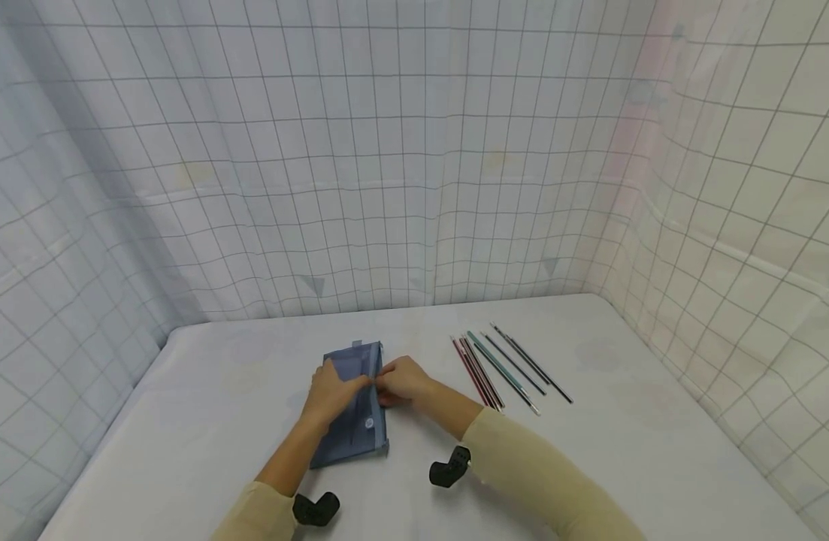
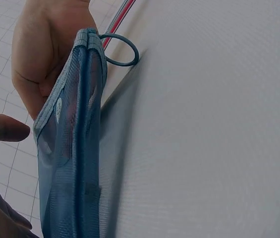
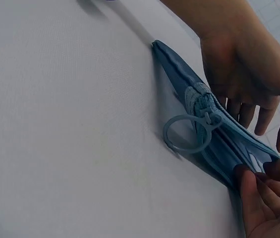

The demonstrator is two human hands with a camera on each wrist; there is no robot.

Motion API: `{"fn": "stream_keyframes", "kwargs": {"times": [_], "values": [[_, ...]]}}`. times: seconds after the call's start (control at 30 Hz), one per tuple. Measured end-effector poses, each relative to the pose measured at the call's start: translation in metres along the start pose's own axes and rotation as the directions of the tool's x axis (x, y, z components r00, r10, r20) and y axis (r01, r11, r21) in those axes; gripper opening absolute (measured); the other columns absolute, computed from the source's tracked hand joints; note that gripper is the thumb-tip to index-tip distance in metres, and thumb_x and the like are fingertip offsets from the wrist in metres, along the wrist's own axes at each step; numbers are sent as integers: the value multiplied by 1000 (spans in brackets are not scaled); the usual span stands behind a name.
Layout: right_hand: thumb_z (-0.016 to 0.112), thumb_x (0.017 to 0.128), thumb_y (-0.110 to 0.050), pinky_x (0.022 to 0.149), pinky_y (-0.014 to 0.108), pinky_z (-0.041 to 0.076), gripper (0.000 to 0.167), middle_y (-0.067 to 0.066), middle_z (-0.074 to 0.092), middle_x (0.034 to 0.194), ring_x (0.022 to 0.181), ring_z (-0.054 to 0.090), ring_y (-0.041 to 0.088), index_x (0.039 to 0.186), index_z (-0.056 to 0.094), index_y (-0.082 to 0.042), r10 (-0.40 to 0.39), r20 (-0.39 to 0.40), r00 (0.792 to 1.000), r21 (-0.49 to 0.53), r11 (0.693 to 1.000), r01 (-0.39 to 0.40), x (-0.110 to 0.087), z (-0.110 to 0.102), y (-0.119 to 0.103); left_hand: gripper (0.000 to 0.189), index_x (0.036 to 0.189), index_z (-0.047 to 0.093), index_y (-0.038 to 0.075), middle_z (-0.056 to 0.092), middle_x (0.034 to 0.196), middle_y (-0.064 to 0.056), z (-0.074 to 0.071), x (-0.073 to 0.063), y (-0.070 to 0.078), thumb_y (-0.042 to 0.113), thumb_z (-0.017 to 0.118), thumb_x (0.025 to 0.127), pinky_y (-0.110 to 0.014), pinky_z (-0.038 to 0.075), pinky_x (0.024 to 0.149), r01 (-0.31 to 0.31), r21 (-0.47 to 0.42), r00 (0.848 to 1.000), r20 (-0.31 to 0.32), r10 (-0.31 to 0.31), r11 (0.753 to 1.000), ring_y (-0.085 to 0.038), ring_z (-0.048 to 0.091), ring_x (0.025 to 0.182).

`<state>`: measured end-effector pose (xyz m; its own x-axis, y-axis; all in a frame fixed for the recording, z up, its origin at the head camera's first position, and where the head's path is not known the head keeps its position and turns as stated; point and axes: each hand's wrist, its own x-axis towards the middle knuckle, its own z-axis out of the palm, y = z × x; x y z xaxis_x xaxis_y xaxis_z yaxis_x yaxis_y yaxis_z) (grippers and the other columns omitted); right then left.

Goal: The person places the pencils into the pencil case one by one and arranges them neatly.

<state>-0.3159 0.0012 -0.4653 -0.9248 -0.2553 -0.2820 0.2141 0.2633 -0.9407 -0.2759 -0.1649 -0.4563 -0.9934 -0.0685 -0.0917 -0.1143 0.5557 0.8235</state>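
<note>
A blue mesh zipper pouch [image 1: 349, 428] lies on the white table, in front of me and slightly left. My right hand [image 1: 403, 379] pinches its zippered edge from the right; in the right wrist view the fingertips [image 3: 249, 181] are at the parted opening. My left hand [image 1: 329, 394] hovers over the pouch with loosely extended fingers, its thumb [image 2: 11, 129] apart from the mesh in the left wrist view. A round ring pull [image 3: 187, 134] hangs from the zipper's end.
Several pencils [image 1: 502, 368], dark red, teal and black, lie spread side by side on the table [image 1: 630, 421], right of the pouch. A grid-patterned white curtain [image 1: 387, 150] encloses the back and sides. Black devices [image 1: 449, 467] are strapped at both wrists.
</note>
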Motion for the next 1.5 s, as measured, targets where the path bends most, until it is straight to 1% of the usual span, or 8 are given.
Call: {"fn": "stream_keyframes", "kwargs": {"times": [0.1, 0.27, 0.4, 0.5, 0.7, 1.03, 1.27, 1.5], "values": [[68, 94, 0, 63, 26, 58, 28, 11, 71, 89, 67, 67, 14, 120, 69, 8, 5, 10, 1000, 26, 1000, -5, 1, -6, 1, 107, 156, 8, -18, 11, 160, -43, 0, 1, 0, 38, 70, 89, -67, 23, 115, 1, 7, 1000, 1, -1, 1000, -56, 16, 148], [67, 94, 3, 58, 23, 56, 22, 14, 74, 85, 63, 67, 13, 115, 72, 7, -6, 34, 999, 69, 998, 4, -2, -17, 2, 108, 156, 6, -18, 8, 161, -43, 1, 3, -2, 39, 70, 90, -67, 21, 115, -1, 16, 1000, 10, 0, 1000, -57, 13, 148], [65, 94, 6, 59, 22, 56, 21, 15, 75, 87, 64, 67, 13, 114, 71, 9, -19, 65, 998, 124, 992, 11, -4, -24, 2, 109, 156, 8, -18, 11, 160, -43, 1, 4, -2, 39, 71, 89, -68, 23, 114, -5, 25, 1000, 3, 5, 1000, -57, 15, 147], [64, 95, 5, 61, 23, 57, 22, 16, 75, 89, 66, 68, 13, 116, 69, 11, -27, 79, 997, 130, 991, 16, -6, -30, 1, 111, 156, 9, -18, 13, 159, -43, 3, 5, -3, 42, 74, 89, -69, 25, 113, -15, 43, 1000, -5, 15, 999, -58, 17, 146], [65, 97, 0, 62, 24, 57, 25, 14, 75, 90, 68, 68, 14, 119, 69, 11, -29, 89, 996, 78, 997, 22, -13, -46, 0, 116, 156, 10, -17, 11, 158, -44, 7, -2, -2, 47, 77, 87, -71, 26, 111, -13, 82, 1000, -20, 14, 997, -61, 14, 146], [67, 99, -10, 71, 29, 60, 28, 12, 76, 93, 77, 72, 17, 121, 70, 7, -41, 69, 997, -13, 999, 42, -27, -78, -3, 116, 156, 10, -18, 11, 158, -45, 11, -11, 4, 44, 79, 86, -70, 23, 112, 7, 114, 999, -32, -4, 993, -61, 13, 146], [68, 100, -13, 75, 31, 60, 29, 11, 75, 95, 82, 73, 19, 123, 69, 6, -56, 44, 997, -56, 997, 59, -34, -101, -5, 120, 155, 11, -19, 8, 160, -43, 6, -8, -1, 51, 79, 84, -67, 23, 115, -14, 107, 1000, 0, 14, 994, -58, 12, 148], [66, 102, -12, 75, 31, 60, 30, 11, 75, 97, 83, 72, 19, 126, 67, 7, -78, 32, 996, -87, 993, 80, -41, -125, 2, 121, 155, 14, -18, 11, 159, -42, 0, -7, -10, 55, 78, 83, -67, 25, 114, -40, 150, 999, 36, 35, 988, -57, 15, 147]]}}
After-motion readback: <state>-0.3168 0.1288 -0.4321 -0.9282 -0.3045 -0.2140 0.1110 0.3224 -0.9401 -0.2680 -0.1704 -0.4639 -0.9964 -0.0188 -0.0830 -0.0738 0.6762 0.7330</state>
